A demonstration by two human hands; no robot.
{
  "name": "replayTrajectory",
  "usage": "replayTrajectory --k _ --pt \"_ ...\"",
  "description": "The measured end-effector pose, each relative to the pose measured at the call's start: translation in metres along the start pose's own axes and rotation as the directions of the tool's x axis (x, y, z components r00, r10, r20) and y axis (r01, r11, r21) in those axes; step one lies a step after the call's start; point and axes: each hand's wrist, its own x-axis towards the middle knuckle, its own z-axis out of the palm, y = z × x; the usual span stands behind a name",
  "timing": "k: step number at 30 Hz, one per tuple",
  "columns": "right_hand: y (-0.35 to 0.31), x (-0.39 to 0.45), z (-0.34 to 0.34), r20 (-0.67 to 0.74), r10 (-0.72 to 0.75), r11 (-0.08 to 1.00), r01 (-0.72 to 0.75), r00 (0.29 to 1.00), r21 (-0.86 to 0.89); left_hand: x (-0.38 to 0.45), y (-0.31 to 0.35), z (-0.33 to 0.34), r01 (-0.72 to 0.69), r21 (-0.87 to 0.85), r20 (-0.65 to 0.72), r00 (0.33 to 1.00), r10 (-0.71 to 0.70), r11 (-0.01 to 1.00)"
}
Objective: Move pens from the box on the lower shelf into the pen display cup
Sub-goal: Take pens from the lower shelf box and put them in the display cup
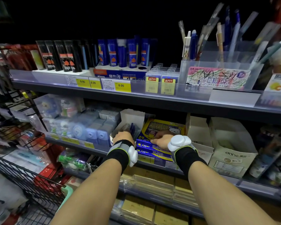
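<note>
Left hand (122, 137) inside pen box (130, 120) (grip hidden), right hand (161, 140) flat.

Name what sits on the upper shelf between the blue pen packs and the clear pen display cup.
In the head view, small clear hanging packs with red labels sit between the blue pen packs and the pen display cup.

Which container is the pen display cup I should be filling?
Look at the upper shelf, right of the yellow price tags. The pen display cup is the clear divided holder with pens standing upright, and unlike its neighbours it carries a scribble-covered label on the front.
</note>
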Motion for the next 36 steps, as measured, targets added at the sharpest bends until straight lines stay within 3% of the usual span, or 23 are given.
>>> replayTrajectory --k 10,25,30,36 --pt "0.003 0.003 0.0 -0.025 -0.028 0.999 0.029 0.999 0.031 0.002 -0.002 0.006 0.015 0.009 -0.07 0.997 -0.014 1.0" --pt "0.004 0.004 0.003 -0.061 -0.047 0.996 0.052 0.997 0.067 0.0 -0.002 0.007 0.001 -0.043 -0.069 0.998 -0.003 0.999" --pt "0.004 0.004 0.004 -0.068 -0.052 0.996 0.057 0.996 0.074 -0.002 -0.004 0.011 -0.003 -0.056 -0.144 0.99 -0.006 0.998" --pt "0.003 0.002 0.002 -0.068 -0.065 0.994 0.071 0.996 0.084 -0.005 -0.007 0.015 0.001 -0.254 -0.22 0.974 -0.059 0.967"
